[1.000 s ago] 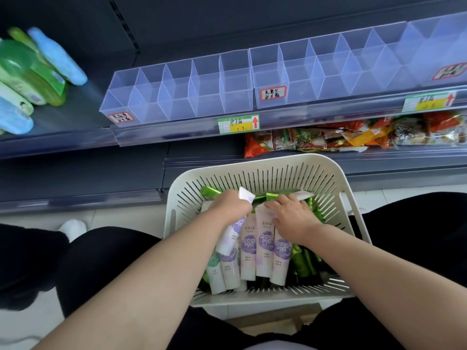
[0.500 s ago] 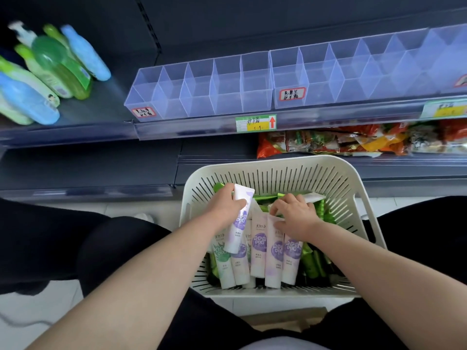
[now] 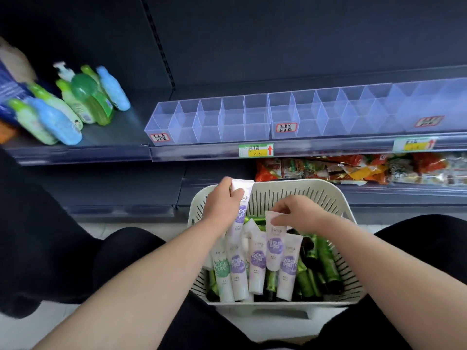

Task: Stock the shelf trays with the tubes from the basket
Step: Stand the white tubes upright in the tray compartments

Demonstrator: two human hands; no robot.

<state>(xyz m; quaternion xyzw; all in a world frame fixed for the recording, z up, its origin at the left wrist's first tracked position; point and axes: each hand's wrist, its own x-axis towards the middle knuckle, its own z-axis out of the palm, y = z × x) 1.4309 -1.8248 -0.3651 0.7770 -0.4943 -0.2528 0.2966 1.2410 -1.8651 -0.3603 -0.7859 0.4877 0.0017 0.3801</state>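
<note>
one purple-labelled tube [image 3: 240, 215] is held above the far-left rim of the white basket [image 3: 326, 192] by the left hand [image 3: 221, 204], fingers curled round it. the right hand [image 3: 302, 215] pinches the crimped end of a second tube [image 3: 274, 246] (its cap end rests among the others). more tubes [image 3: 256, 263] lie side by side in the basket, over green packs [image 3: 326, 263]. the clear shelf trays [image 3: 232, 122] sit on the shelf [image 3: 328, 149] above.

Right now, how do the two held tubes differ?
The raised tube is gripped in the left hand, its end above the basket rim; the low tube is pinched at its top edge by the right hand, among the others. Both are white with purple labels.
</note>
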